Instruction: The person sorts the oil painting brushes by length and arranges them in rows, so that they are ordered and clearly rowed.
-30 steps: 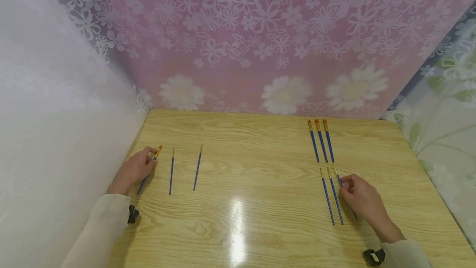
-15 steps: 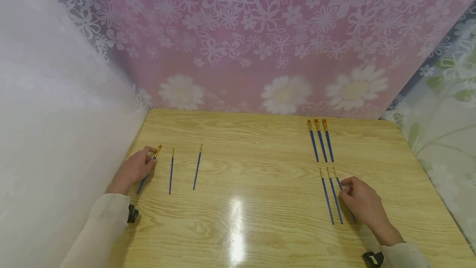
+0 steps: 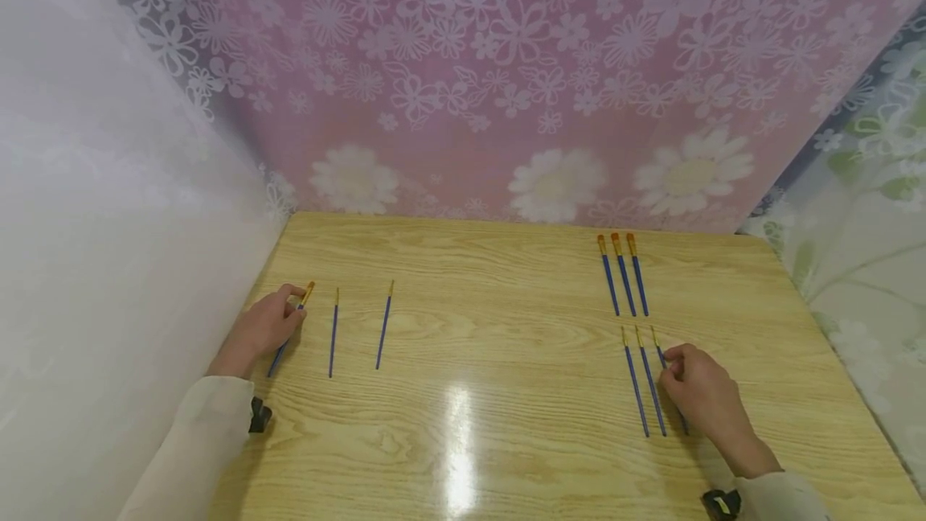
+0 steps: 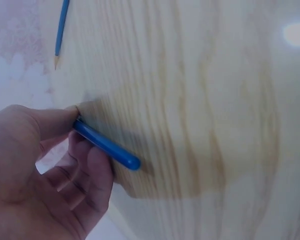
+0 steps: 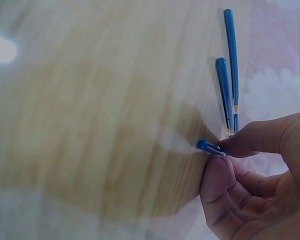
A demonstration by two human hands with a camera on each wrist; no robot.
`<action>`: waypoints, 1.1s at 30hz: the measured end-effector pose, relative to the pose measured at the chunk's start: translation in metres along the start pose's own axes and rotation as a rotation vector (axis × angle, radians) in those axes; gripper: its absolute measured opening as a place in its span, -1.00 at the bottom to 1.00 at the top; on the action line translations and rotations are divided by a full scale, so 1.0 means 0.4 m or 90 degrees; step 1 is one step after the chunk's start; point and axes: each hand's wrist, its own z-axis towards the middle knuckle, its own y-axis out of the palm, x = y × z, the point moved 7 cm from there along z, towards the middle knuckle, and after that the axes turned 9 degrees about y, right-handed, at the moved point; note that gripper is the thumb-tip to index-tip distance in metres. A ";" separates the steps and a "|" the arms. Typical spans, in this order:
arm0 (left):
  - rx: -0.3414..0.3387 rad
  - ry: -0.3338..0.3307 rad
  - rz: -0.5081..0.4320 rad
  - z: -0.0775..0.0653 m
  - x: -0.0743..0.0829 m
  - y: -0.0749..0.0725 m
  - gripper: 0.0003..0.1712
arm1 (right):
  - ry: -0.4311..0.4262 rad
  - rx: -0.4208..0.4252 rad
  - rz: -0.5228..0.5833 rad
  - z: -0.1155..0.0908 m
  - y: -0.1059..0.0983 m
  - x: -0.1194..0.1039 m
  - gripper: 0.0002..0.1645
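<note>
My left hand (image 3: 268, 323) pinches a blue-handled paintbrush (image 4: 107, 144) with a gold ferrule and orange-brown bristles, at the table's left side. Its handle slants down toward me past the palm. Just right of it lie two thin paintbrushes, a nearer one (image 3: 333, 336) and a farther one (image 3: 385, 328). At the right, my right hand (image 3: 700, 386) pinches a thin blue paintbrush (image 5: 209, 146) between thumb and fingers, its gold tip pointing away from me. Beside that brush lie two similar thin paintbrushes, one (image 3: 636, 384) and another (image 3: 653, 384), side by side.
Three wider paintbrushes (image 3: 623, 276) with orange-brown bristles lie in a row beyond the right hand. The wood-grain table (image 3: 492, 304) meets a pink flowered backdrop (image 3: 463, 103) at the back. A white wall (image 3: 108, 223) runs along the left side.
The brush in my right hand has swung slightly to line up more with the two beside it, its lower end shifting left. The left hand stays in place.
</note>
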 end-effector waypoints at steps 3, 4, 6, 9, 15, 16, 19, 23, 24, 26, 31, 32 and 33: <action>0.006 -0.011 0.005 -0.004 0.000 0.000 -0.43 | -0.002 -0.004 0.004 -0.002 0.005 0.001 -0.59; 0.008 -0.015 0.007 -0.006 0.001 0.000 -0.43 | -0.001 -0.006 0.004 -0.002 0.006 0.001 -0.59; 0.013 -0.020 0.011 -0.010 0.000 0.000 -0.44 | -0.002 -0.006 0.005 -0.002 0.007 0.000 -0.59; 0.021 -0.028 0.014 -0.013 -0.002 0.000 -0.46 | -0.002 -0.007 0.005 -0.002 0.007 -0.003 -0.60; 0.039 -0.033 0.037 -0.017 -0.008 -0.003 -0.53 | -0.002 -0.009 0.003 -0.001 0.007 -0.006 -0.62; 0.040 -0.035 0.041 -0.018 -0.007 -0.005 -0.54 | -0.003 -0.009 0.001 -0.002 0.007 -0.005 -0.62; 0.043 -0.042 0.053 -0.021 -0.005 -0.008 -0.57 | -0.006 -0.007 0.000 -0.002 0.006 -0.005 -0.63; 0.041 -0.044 0.067 -0.023 -0.001 -0.011 -0.62 | -0.007 -0.009 0.001 -0.003 0.005 -0.005 -0.62; 0.039 -0.044 0.072 -0.024 0.000 -0.012 -0.63 | -0.006 -0.009 0.001 -0.003 0.004 -0.006 -0.62; 0.032 -0.042 0.078 -0.025 0.001 -0.014 -0.66 | -0.004 -0.009 0.000 -0.003 0.003 -0.005 -0.62; -0.002 -0.047 0.096 -0.030 -0.005 -0.020 -0.68 | 0.003 -0.011 -0.001 0.000 0.001 -0.002 -0.61; -0.009 -0.048 0.097 -0.031 -0.007 -0.021 -0.69 | 0.004 -0.010 -0.001 0.000 0.000 -0.001 -0.61; -0.016 -0.047 0.100 -0.033 -0.006 -0.022 -0.70 | 0.005 -0.011 -0.001 0.001 0.000 -0.001 -0.61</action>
